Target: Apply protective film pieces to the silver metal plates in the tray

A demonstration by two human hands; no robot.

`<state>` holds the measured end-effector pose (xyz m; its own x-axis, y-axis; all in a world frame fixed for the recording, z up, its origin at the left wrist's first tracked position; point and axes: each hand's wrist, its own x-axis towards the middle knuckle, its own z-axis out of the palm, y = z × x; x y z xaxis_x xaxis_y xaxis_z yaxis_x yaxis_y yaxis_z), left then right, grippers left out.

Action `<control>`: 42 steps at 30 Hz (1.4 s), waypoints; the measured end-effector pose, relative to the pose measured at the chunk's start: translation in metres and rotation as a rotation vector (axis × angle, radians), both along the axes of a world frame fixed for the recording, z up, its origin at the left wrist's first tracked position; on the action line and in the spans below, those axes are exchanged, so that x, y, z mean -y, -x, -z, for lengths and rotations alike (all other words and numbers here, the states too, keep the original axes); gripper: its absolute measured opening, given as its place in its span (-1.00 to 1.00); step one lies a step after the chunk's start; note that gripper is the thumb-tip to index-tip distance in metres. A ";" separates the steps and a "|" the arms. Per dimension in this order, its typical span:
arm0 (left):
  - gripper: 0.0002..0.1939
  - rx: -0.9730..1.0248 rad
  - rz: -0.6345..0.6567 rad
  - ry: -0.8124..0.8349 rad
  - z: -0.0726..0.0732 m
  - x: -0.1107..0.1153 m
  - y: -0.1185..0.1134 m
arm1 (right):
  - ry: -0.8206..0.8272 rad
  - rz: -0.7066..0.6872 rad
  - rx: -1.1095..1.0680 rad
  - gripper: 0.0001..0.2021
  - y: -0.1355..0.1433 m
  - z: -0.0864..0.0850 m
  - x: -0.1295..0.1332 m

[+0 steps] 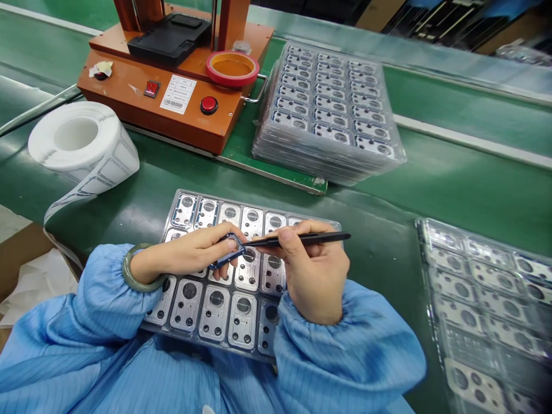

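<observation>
Over a clear tray of silver plates with round holes, my left hand pinches a thin dark blue rectangular frame. Black tweezers are gripped in my right hand, just right of the left one. Their tip points left and meets the frame's right edge. Two plates at the tray's upper left carry blue edging. Both hands hide the middle of the tray.
An orange machine with a red tape roll stands at the back left. Beside it are a white label roll and a stack of filled trays. Another tray lies at the right, a cardboard box at the left.
</observation>
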<state>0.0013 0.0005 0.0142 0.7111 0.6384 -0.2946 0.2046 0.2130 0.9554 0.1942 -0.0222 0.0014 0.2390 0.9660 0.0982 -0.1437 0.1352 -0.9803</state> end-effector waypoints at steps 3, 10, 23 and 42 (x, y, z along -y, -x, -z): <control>-0.73 0.007 0.001 0.003 0.000 0.000 0.000 | 0.000 0.031 0.019 -0.78 0.001 -0.001 0.001; -0.75 0.013 -0.001 0.021 0.000 0.001 0.000 | -0.018 0.056 0.041 -0.80 0.002 -0.002 0.001; -0.76 -0.022 0.001 0.003 -0.002 0.001 0.000 | -0.028 0.092 0.128 -0.81 0.003 -0.003 0.004; -0.78 -0.026 -0.005 -0.014 -0.003 0.000 -0.001 | -0.124 0.160 0.290 -0.83 0.009 -0.014 0.007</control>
<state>0.0024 0.0003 0.0176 0.7002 0.6462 -0.3037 0.2282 0.2005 0.9528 0.1848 -0.0293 0.0151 0.3315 0.8951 0.2983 0.1706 0.2541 -0.9520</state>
